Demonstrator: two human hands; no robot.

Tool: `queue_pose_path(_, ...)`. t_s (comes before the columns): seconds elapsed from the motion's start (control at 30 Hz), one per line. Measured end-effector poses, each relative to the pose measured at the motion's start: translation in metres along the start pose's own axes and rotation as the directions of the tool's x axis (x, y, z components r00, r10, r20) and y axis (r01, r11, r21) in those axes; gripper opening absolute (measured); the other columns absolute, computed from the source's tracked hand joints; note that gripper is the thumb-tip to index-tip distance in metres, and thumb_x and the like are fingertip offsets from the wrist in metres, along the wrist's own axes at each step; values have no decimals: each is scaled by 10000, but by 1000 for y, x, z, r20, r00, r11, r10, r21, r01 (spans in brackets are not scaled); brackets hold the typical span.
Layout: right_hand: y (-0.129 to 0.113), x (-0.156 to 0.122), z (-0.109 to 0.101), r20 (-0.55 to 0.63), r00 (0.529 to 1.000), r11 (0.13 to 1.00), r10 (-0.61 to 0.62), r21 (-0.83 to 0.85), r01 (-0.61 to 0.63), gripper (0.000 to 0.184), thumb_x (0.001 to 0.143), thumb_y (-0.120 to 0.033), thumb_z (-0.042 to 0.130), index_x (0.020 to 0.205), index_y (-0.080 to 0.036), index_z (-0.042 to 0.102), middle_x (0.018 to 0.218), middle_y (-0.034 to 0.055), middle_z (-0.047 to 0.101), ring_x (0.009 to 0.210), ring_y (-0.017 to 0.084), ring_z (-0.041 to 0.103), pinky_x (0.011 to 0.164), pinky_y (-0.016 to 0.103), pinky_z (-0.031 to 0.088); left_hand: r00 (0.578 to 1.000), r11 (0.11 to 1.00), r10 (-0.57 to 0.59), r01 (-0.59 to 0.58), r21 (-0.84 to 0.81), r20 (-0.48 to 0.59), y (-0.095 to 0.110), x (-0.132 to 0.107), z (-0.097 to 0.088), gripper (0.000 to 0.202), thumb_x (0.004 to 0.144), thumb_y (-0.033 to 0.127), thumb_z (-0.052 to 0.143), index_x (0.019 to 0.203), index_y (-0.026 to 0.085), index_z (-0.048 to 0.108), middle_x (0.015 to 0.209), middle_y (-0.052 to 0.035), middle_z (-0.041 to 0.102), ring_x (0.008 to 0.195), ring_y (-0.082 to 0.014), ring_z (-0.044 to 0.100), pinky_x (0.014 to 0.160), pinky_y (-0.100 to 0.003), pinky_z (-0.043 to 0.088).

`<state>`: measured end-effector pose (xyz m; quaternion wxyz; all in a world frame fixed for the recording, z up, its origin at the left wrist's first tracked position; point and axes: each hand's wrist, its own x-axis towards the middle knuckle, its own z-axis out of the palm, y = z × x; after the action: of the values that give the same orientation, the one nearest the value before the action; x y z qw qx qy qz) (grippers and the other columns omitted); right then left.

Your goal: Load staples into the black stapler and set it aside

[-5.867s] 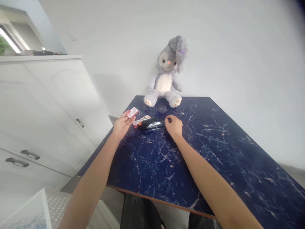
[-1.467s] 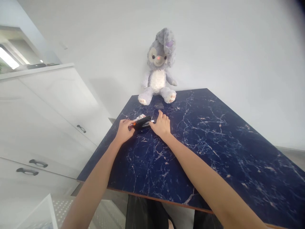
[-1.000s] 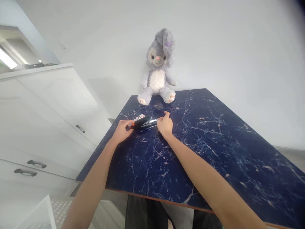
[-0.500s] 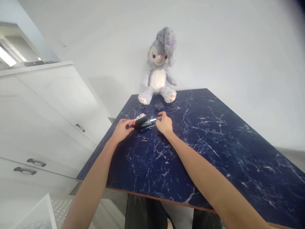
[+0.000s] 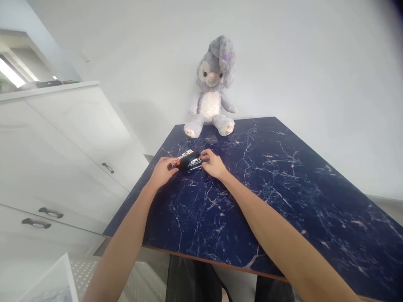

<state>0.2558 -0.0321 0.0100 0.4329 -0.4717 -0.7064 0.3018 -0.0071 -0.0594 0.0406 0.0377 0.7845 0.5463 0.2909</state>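
Nearest to me are the person's dark trousers (image 5: 189, 279), tucked under the front edge of the worktop (image 5: 214, 226), which is deep blue with pale marbled veins. Low on the left, beside the person, is a white basket (image 5: 83, 272) with small holes in its side.

Both bare forearms reach in over the worktop. The left hand (image 5: 163, 171) has its thumb and fingers drawn in around the orange-marked end of what looks like a black stapler (image 5: 190, 159). The right hand (image 5: 214, 165) is at the other end, thumb and forefinger only a narrow way apart; I can't tell whether they pinch it or merely touch it. The stapler lies slantwise between the two hands, left of the middle of the worktop, with a shiny metal strip along its near side.

Just behind it shows part of a small white-and-red box (image 5: 188, 153), mostly hidden by the stapler and the left hand.

Farther back, a grey plush rabbit (image 5: 210, 105) sits upright at the far edge, by the pale wall (image 5: 299, 75). Off to the left stands a white cabinet (image 5: 63, 138) with dark handles.
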Motion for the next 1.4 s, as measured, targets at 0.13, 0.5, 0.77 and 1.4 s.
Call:
queue_pose_path(0.13,-1,0,-1,23,1000,999,16,33,-17,428,724,-86,560,1118,-254,559,1070,5,757,726,144,681,766,298,537,1000,1000,-3,3,-10,5,-2,0,0,433,804,171,743,1223,275,705,1162,-60,716,1167,-262,590,1023,-438,493)
queue_pose_path(0.5,-2,-2,-3,49,997,991,55,116,-60,402,713,-93,579,1080,-255,557,1077,10,758,776,154,701,743,288,548,1000,1000,11,-11,-1,8,0,0,-2,411,806,162,733,1206,252,707,1140,-54,737,1137,-259,597,1010,-430,494)
queue_pose_path(0.77,2,1,0,52,991,975,125,176,-132,428,689,-76,589,1078,-252,558,1097,23,759,852,171,714,755,296,562,1000,1000,2,-2,22,23,0,1,-2,389,813,184,722,1196,253,711,1147,-63,734,1128,-269,607,994,-431,496)
queue_pose_path(1.4,-4,2,7,-23,979,975,201,103,-197,478,706,-94,587,1157,-247,541,1100,29,758,934,184,714,889,334,542,995,999,29,-32,32,93,-9,2,-4,502,784,307,775,1273,257,674,1184,-73,705,1182,-304,561,1028,-458,462)
